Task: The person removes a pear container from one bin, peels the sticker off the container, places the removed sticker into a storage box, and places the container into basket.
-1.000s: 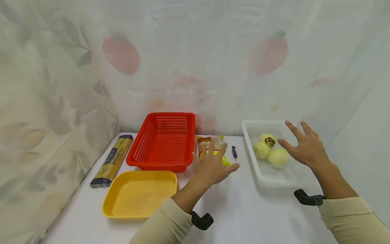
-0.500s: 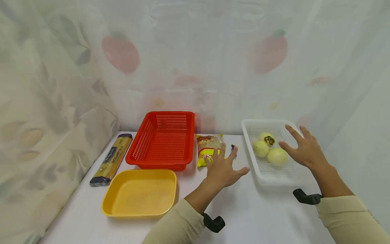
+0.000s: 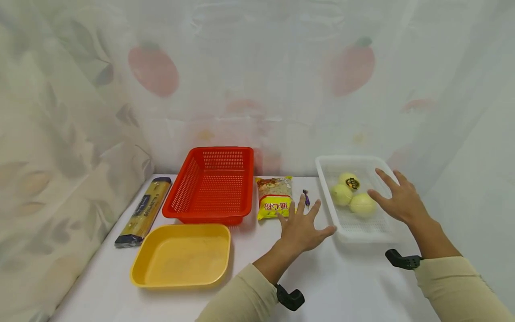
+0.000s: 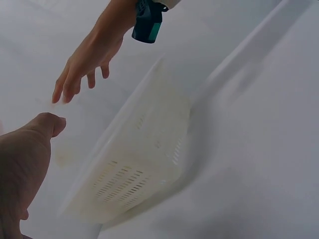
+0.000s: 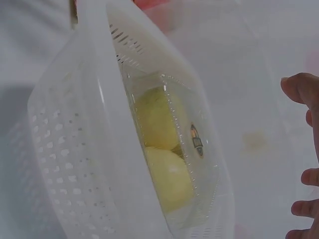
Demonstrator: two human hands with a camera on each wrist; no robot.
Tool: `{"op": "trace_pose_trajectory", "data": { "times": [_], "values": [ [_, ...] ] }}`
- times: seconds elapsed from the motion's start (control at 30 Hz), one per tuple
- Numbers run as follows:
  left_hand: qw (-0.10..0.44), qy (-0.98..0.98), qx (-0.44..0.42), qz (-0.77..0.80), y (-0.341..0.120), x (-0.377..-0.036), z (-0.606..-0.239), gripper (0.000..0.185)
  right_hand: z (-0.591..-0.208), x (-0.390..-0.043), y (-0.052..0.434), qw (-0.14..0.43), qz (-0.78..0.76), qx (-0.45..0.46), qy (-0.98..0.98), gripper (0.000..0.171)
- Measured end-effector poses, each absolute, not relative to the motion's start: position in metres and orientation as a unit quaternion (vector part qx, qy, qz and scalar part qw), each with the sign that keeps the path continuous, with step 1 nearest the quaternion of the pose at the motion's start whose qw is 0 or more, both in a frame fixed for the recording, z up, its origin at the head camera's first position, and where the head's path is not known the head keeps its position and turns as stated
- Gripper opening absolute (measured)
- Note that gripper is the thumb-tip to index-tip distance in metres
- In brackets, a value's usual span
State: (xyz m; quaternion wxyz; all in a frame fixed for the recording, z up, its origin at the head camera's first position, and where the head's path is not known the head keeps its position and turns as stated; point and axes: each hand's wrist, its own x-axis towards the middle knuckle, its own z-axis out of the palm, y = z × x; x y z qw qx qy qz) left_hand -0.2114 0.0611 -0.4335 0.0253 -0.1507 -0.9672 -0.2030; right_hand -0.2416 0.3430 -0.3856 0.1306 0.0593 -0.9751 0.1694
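My left hand (image 3: 302, 229) hovers with fingers spread and nothing in it. Its fingertips overlap the lower edge of a yellow-and-clear bag of pasta (image 3: 275, 197) in the head view, just below a small purple wrapped candy (image 3: 306, 197). Over the right side of a white perforated basket (image 3: 327, 192) hangs my right hand (image 3: 404, 203), fingers apart, also holding nothing. Inside that basket lie pale yellow-green round fruits (image 5: 167, 177) in a clear pack bearing a dark label (image 5: 197, 141). The left wrist view shows the basket's outer wall (image 4: 124, 184) and my left thumb (image 4: 45, 127).
At the back left stands a red perforated basket (image 3: 237, 218), with a yellow tray (image 3: 181, 285) in front of it. A long pack of spaghetti (image 3: 146, 210) lies along their left side. Printed curtains (image 3: 241, 67) hang behind the white table (image 3: 346, 286).
My left hand has moved right, from over the bag of pasta towards the white basket, uncovering most of the bag. The right hand has stayed nearly still; the head view has shifted slightly.
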Motion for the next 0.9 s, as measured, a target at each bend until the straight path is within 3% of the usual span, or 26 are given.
{"op": "trace_pose_trajectory", "data": {
  "times": [0.9],
  "values": [
    [-0.029,-0.960,-0.167,-0.225,0.118,-0.211,-0.461,0.076,-0.405,-0.244,0.357,0.112,0.184,0.046,-0.975,0.075]
  ]
}}
